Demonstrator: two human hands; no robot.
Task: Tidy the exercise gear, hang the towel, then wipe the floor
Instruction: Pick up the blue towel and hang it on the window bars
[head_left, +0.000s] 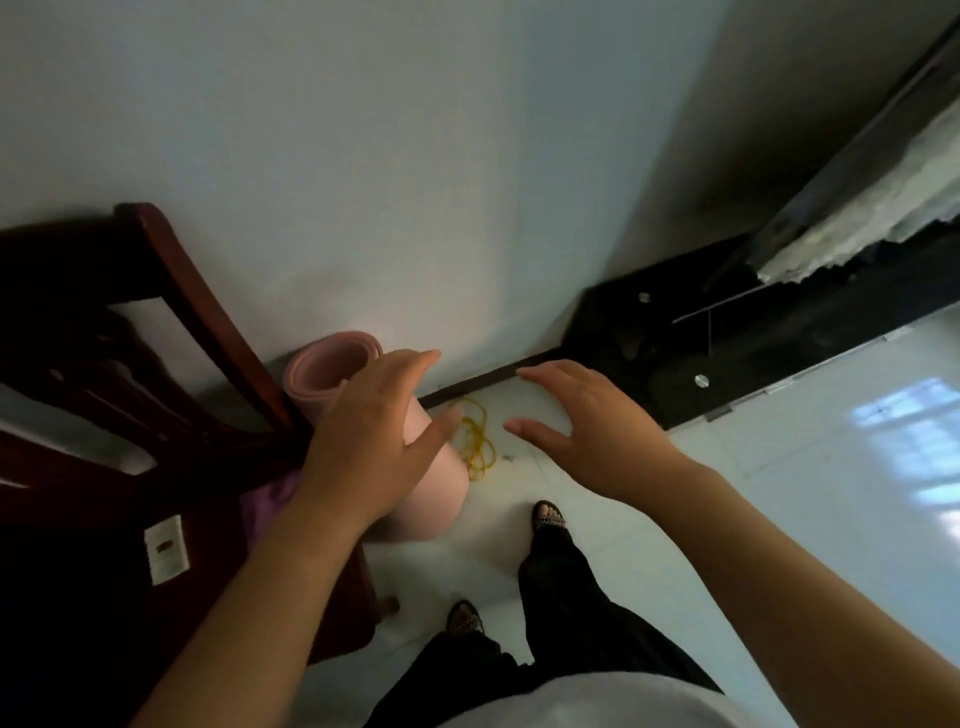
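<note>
A rolled pink exercise mat (332, 374) stands upright on the white floor against the wall, beside a dark wooden chair. My left hand (371, 441) hovers over the mat's side, fingers spread, thumb touching or just off its surface; it holds nothing. My right hand (587, 426) is open above the floor to the right of the mat, empty. A yellow cord or skipping rope (475, 436) lies in loose loops on the floor between my hands. A purple cloth (267, 501) shows on the chair, partly hidden by my left forearm.
The dark wooden chair (171, 291) crowds the left side, with a white label (166, 548) on its seat. A black threshold (769, 332) and sliding door frame run at the right. My sandalled feet (548, 517) stand on the white tiled floor (779, 493).
</note>
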